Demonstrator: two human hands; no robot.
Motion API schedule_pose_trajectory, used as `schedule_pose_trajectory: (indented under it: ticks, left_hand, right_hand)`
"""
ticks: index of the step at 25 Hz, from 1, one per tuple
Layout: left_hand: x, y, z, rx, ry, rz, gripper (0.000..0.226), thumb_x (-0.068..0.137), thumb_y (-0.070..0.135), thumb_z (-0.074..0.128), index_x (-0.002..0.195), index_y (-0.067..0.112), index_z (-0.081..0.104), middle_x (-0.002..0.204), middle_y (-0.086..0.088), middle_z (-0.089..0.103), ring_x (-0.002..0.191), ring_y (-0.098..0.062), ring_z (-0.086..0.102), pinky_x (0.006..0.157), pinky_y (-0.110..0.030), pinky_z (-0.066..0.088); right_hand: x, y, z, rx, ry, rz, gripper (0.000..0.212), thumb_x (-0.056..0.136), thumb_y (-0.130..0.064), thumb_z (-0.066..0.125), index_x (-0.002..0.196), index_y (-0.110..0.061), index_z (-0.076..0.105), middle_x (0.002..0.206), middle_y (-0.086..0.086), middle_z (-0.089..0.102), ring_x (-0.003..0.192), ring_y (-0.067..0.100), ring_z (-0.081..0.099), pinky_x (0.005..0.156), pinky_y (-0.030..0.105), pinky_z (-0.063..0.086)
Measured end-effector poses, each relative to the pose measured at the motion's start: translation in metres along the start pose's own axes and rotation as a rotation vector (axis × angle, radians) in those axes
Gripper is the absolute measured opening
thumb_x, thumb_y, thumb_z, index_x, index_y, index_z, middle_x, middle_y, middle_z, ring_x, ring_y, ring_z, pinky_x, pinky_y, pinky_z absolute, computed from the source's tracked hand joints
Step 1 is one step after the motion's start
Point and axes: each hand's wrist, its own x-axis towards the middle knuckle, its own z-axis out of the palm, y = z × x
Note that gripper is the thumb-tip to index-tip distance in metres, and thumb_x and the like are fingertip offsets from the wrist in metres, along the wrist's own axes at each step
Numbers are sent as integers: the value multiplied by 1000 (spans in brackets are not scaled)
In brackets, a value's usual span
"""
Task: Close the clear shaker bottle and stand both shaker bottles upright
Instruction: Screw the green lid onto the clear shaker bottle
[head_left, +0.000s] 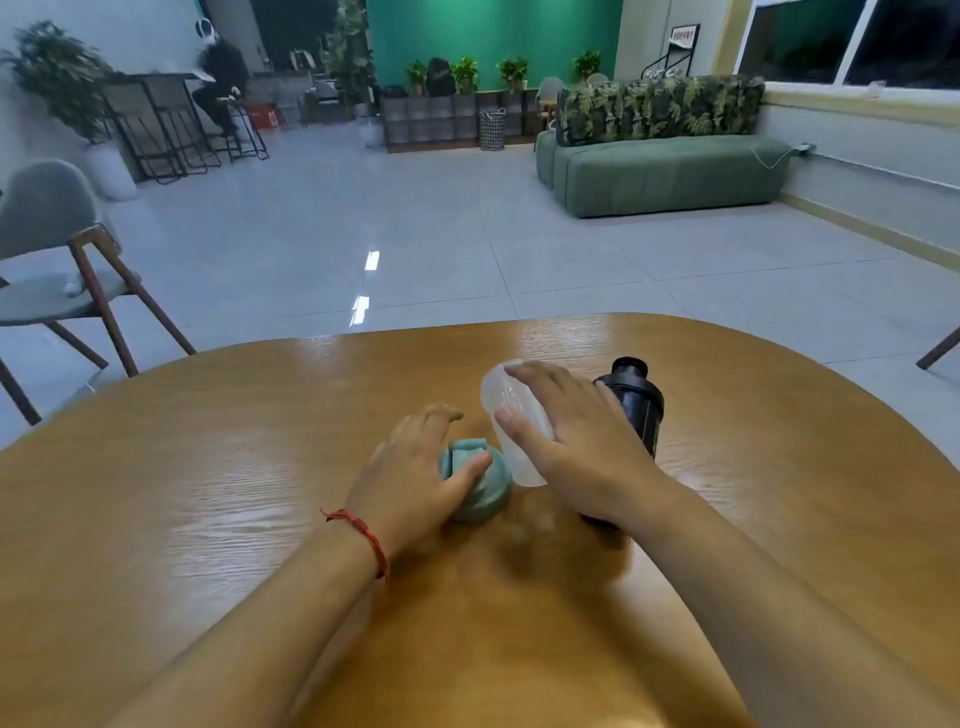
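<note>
A clear shaker bottle (506, 415) lies on its side on the wooden table (208, 467), without its lid. My right hand (566, 431) rests over it, fingers spread across its top and thumb against its near side. The teal lid (480, 491) sits on the table just left of the bottle. My left hand (415, 473) lies on the lid, thumb across its top and fingers curled past its far edge. A black shaker bottle (636, 400) with its cap on lies on its side to the right, partly hidden behind my right hand.
A grey chair (52, 260) with wooden legs stands off the table's left edge. Beyond the table lie a tiled floor, a green sofa (665, 176) at the right and a person seated far back left.
</note>
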Motion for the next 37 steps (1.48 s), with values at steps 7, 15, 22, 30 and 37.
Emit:
schedule_pose_trajectory:
  ticks: [7,15,22,30,37]
  left_hand:
    - [51,-36,28,-221,35,-114,52,101,64,53,144,36,57,142,7,61,125,-11,57,96,-34,51]
    - [35,-44,25,-209,-110,12,85,75,75,78,149,49,44,141,24,56,129,0,54,107,-34,50]
    - [42,-42,21,-495,186,-183,81,69,60,94,135,40,49,127,19,65,109,6,68,90,-21,57]
    - [56,-63,18,-1189,215,-445,97,66,58,95,144,19,52,132,-13,73,122,-27,74,102,-52,61]
    - [57,-79,0,-1579,-136,-244,69,88,44,81,146,10,65,136,-14,64,121,-30,58,98,-47,54]
  right_hand:
    - [56,19,10,-106,19,-7,64,107,-70,38,165,-44,39,177,-14,33,163,16,28,133,59,18]
    - [59,23,32,-579,113,21,69,99,-69,43,152,-25,54,157,7,60,126,38,66,103,56,50]
    - [50,23,45,-669,70,83,91,94,-76,35,169,-27,22,169,12,49,116,37,77,127,71,23]
    - [46,25,50,-442,201,-147,86,97,-53,57,171,-21,28,165,4,55,130,30,70,127,67,29]
    - [44,27,36,-47,109,-369,77,90,-45,75,160,-29,45,156,-15,51,145,7,50,131,66,24]
